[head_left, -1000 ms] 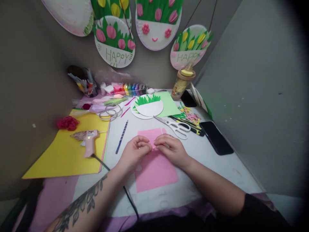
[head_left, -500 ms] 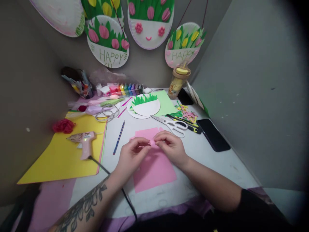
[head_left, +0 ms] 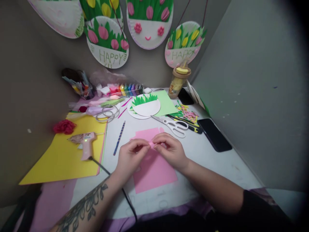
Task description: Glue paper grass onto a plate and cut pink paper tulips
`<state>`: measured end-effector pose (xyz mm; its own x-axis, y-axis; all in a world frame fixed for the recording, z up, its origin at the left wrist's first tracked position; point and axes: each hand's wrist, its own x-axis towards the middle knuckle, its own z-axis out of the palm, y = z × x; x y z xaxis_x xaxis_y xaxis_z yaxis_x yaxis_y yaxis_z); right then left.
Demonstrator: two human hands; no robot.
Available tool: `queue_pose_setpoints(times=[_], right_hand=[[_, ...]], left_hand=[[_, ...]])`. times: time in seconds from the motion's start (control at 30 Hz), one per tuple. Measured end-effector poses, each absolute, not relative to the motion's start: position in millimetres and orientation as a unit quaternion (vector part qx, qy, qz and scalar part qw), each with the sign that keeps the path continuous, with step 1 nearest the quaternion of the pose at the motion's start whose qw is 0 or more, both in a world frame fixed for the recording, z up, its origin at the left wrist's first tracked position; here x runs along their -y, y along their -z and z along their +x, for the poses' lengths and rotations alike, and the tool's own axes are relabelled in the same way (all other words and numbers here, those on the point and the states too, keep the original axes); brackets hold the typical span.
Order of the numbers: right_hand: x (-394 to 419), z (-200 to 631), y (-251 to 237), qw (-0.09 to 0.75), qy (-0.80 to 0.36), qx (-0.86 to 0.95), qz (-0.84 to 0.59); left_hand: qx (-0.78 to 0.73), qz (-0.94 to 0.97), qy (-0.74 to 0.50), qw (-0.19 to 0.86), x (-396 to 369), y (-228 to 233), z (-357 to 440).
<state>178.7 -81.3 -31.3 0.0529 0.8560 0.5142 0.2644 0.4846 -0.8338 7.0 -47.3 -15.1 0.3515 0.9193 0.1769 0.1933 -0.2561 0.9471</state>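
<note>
One small pink paper piece [head_left: 152, 144] was pinched between the fingertips of both hands, held just above one pink paper sheet [head_left: 154, 169] that lay flat on the white table [head_left: 212, 164]. The left hand [head_left: 131, 157] was closed on the piece's left end, fingers curled together; the right hand [head_left: 169, 148] was closed on its right end in the same way. The two hands met at the fingertips over the upper half of the sheet.

One pair of white-handled scissors [head_left: 175, 125] lay just beyond the right hand. One blue pencil [head_left: 119, 137] lay left of the sheet, apart from it. One pink glue gun [head_left: 85, 144] rested on one yellow paper sheet [head_left: 60, 161], its black cord [head_left: 116, 182] passing under the left forearm. One red yarn clump [head_left: 64, 126] sat at the yellow sheet's far corner.

Farther back lay one white paper plate [head_left: 146, 109] with green paper grass, partly on one green paper sheet [head_left: 166, 103]. One row of paint pots [head_left: 125, 88] stood behind it, and one bottle [head_left: 177, 82] stood to the right. Two dark phones were counted: one phone [head_left: 214, 135] near the table's right edge, another phone [head_left: 185, 96] beside the bottle. One heap of paper scraps [head_left: 188, 114] lay between them.

Five decorated plates hung on the wall; two read "HAPPY" [head_left: 107, 45] [head_left: 183, 45].
</note>
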Motion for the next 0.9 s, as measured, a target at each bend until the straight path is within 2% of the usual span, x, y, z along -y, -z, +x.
queue_pose_setpoints(times=[0.6, 0.9], right_hand=[[80.9, 175.1, 35.6, 0.603, -0.395, 0.532, -0.444], [81.2, 172.6, 30.5, 0.595, -0.392, 0.517, -0.474]], left_hand=[[-0.409, 0.649, -0.399, 0.503, 48.9, 18.5, 10.8], [-0.445, 0.621, -0.379, 0.522, 48.6, 15.0, 12.7]])
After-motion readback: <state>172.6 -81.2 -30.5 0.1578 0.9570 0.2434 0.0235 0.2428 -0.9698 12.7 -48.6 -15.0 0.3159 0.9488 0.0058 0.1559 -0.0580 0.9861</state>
